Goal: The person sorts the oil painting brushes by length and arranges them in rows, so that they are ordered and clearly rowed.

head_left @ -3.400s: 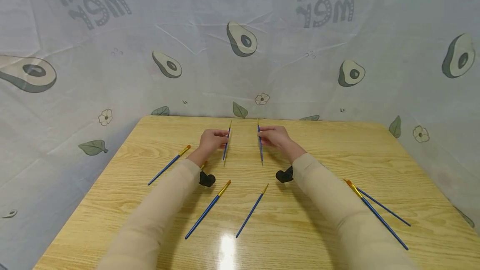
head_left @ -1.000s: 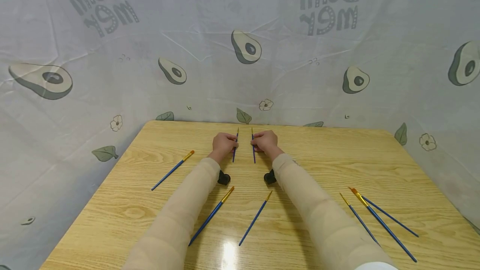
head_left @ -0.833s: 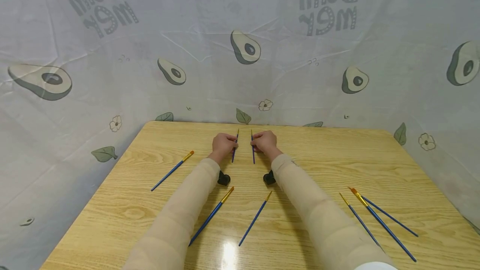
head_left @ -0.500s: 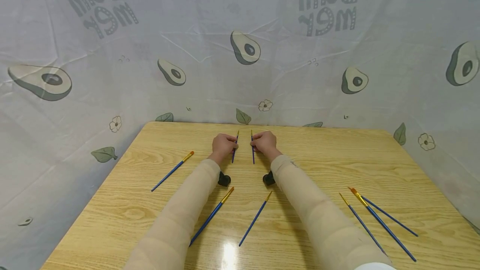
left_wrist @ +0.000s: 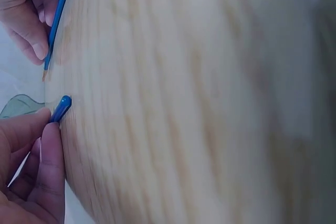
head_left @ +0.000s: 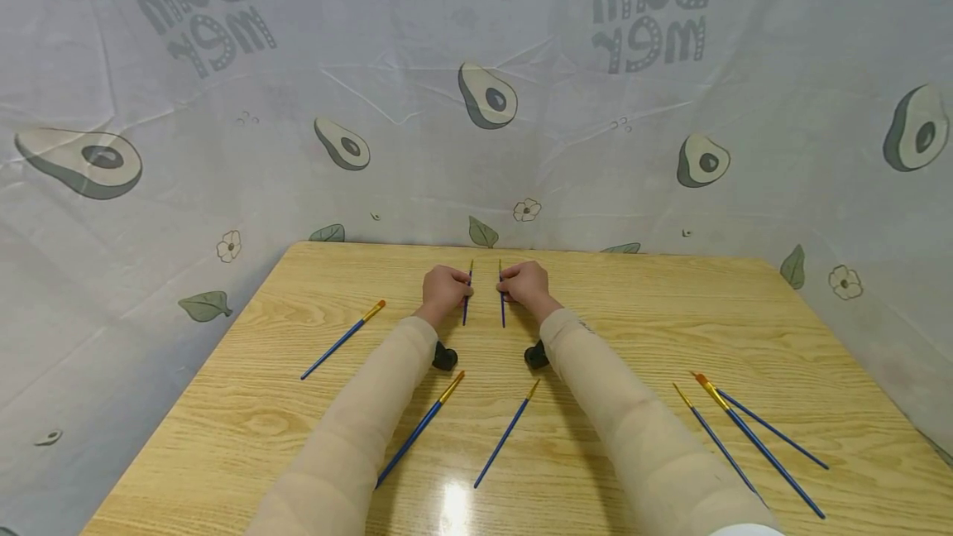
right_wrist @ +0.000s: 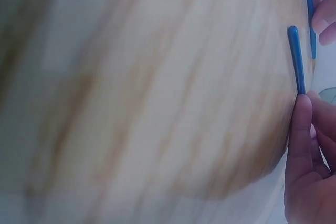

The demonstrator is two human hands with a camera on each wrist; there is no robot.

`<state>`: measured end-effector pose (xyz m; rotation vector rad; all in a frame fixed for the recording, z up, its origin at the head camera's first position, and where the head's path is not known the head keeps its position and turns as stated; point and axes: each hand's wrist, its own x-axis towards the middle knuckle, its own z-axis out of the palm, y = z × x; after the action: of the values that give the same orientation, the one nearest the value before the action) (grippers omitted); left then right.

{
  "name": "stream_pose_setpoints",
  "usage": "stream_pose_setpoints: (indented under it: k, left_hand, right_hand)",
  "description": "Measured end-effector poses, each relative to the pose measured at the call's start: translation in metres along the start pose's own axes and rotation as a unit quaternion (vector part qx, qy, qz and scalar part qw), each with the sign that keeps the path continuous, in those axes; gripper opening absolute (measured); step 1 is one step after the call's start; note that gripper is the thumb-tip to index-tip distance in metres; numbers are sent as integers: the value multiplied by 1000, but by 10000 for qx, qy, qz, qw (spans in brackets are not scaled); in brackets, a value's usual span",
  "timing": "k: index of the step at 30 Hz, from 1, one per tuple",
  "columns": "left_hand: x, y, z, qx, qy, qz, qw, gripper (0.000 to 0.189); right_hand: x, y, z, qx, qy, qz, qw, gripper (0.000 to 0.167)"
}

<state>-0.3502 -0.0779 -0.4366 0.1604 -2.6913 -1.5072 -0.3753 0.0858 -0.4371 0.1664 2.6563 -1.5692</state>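
At the far middle of the table, my left hand [head_left: 444, 286] pinches a thin blue paintbrush [head_left: 465, 314] between thumb and fingers. My right hand [head_left: 525, 283] holds a similar slim paintbrush [head_left: 502, 314] beside it. Both brushes stand nearly parallel, gold ends pointing toward the back edge, with a narrow gap between them. From the left wrist view, the rounded handle end [left_wrist: 63, 107] of the left brush sticks out past the fingertips, close over the wood. The right wrist view has the other handle [right_wrist: 296, 59] extending from the right thumb and fingers.
A wide paintbrush [head_left: 342, 341] lies at left, with another [head_left: 421, 427] partly beside the left sleeve. One thin brush [head_left: 507, 433] lies front centre. Three more, including a flat one [head_left: 759, 445], lie at right, two crossing. A patterned cloth [head_left: 581, 155] hangs behind the table [head_left: 633, 404].
Since the oldest frame, both hands have come inward, bringing the two brushes closer together. A thin brush at right has emerged from behind the right sleeve. Over the last second the hands barely move.
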Motion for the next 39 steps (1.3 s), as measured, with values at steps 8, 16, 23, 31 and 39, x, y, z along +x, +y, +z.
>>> stream_pose_setpoints:
  k: [8, 16, 23, 31, 39]
  left_hand:
    - [0, 1, -1, -21, -52, 61, 10000, 14]
    - [-4, 2, -4, -5, -137, 252, 9996, 15]
    - [-2, 3, -6, -27, -203, 227, 9995, 15]
    - [0, 1, -14, -256, -218, 280, 9990, 20]
    - [-8, 4, -20, -322, -531, 393, 9973, 27]
  right_hand:
    - [0, 1, 0, -115, -38, -90, 9999, 25]
    - [-2, -1, 0, -306, -44, -256, 9992, 26]
    - [-6, -2, -1, -340, -60, -324, 9989, 27]
    - [-14, -5, -6, -302, -292, -467, 9980, 30]
    - [-25, -14, -23, -455, -530, -507, 9963, 33]
